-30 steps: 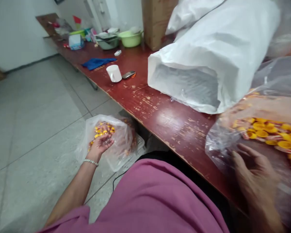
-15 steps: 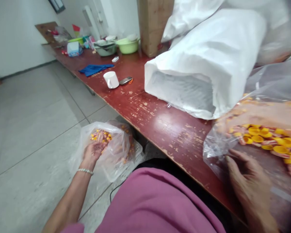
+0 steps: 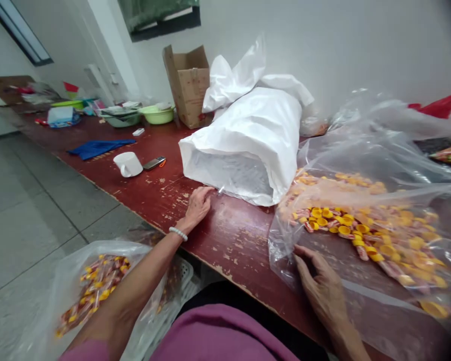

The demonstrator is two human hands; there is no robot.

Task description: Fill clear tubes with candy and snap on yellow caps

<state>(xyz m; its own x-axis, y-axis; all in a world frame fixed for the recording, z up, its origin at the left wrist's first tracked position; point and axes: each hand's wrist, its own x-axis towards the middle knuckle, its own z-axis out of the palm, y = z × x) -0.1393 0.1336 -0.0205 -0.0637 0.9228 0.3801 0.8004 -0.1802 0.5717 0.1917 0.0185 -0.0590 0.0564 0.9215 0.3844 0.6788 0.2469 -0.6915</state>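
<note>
My left hand (image 3: pixel 198 206), with a beaded bracelet on the wrist, reaches over the red table. Its fingers are extended and bent slightly down, close to a small clear piece (image 3: pixel 221 190) at the mouth of a white sack (image 3: pixel 255 125). To the right, my right hand (image 3: pixel 323 286) has thumb and forefinger together at the edge of a clear plastic bag (image 3: pixel 280 250). Inside that bag lie many small pieces with yellow caps (image 3: pixel 344 229) and red-and-white bodies. Below my left arm, an open plastic bag (image 3: pixel 71 265) holds similar yellow-and-red pieces (image 3: pixel 97 286).
The worn red table (image 3: pixel 233 240) runs away to the left. On it are a white mug (image 3: pixel 128 164), a dark phone-like device (image 3: pixel 154 163), a blue cloth (image 3: pixel 97 148), green basins (image 3: pixel 158 115) and an open carton (image 3: pixel 193 95). A white crate (image 3: pixel 186 273) stands by the lower bag.
My left hand has risen from the lower bag of pieces to the tabletop before the sack. The view has turned right; my right hand stays at the clear bag's edge.
</note>
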